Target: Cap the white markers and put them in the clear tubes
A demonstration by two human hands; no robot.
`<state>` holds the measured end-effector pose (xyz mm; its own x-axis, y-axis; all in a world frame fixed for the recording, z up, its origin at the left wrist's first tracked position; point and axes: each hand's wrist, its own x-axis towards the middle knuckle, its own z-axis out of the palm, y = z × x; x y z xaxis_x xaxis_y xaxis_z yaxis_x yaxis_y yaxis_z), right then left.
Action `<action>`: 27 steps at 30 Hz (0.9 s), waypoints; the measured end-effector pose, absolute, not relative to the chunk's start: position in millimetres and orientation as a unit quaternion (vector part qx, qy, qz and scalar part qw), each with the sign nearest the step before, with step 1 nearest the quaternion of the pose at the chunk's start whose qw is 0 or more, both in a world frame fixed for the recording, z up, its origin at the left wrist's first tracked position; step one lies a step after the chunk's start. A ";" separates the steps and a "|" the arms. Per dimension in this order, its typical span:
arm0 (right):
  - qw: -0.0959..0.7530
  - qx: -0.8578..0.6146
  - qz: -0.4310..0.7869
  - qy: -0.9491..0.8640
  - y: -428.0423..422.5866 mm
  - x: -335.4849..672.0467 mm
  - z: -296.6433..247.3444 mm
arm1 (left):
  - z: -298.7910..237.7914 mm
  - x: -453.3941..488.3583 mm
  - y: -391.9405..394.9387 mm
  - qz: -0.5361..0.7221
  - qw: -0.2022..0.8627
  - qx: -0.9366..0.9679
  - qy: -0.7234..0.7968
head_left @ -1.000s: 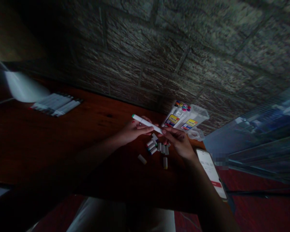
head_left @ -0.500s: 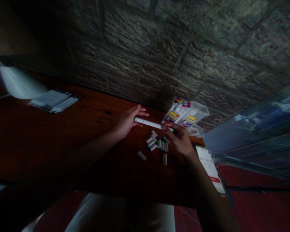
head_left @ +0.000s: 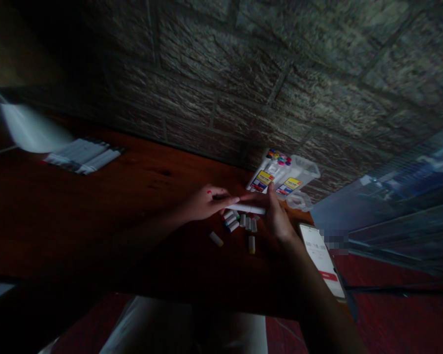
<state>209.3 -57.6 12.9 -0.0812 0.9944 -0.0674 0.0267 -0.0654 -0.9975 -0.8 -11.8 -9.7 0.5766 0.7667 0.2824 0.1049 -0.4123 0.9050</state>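
Your left hand [head_left: 206, 203] grips a slim white cylindrical marker [head_left: 248, 209] — your right hand [head_left: 278, 219] meets its other end, whether gripping I cannot tell — above short white caps [head_left: 252, 243] on the brown wooden desk [head_left: 151, 177].

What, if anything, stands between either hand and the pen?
Nothing visible does: the left hand holds one end of the pen, and its other end reaches the right hand. The loose caps lie on the table, not between them.
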 end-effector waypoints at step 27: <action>0.544 -0.464 0.570 -0.405 -58.6 193.7 13.1 | -14.7 2.7 -27.1 0.314 0.439 0.813 0.220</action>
<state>193.7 -58.6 13.1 0.0225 0.9959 -0.0876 -0.2449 -0.0795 -0.9663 2.7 -27.1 -14.7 0.7068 0.6327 0.3166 0.0813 -0.5172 0.8520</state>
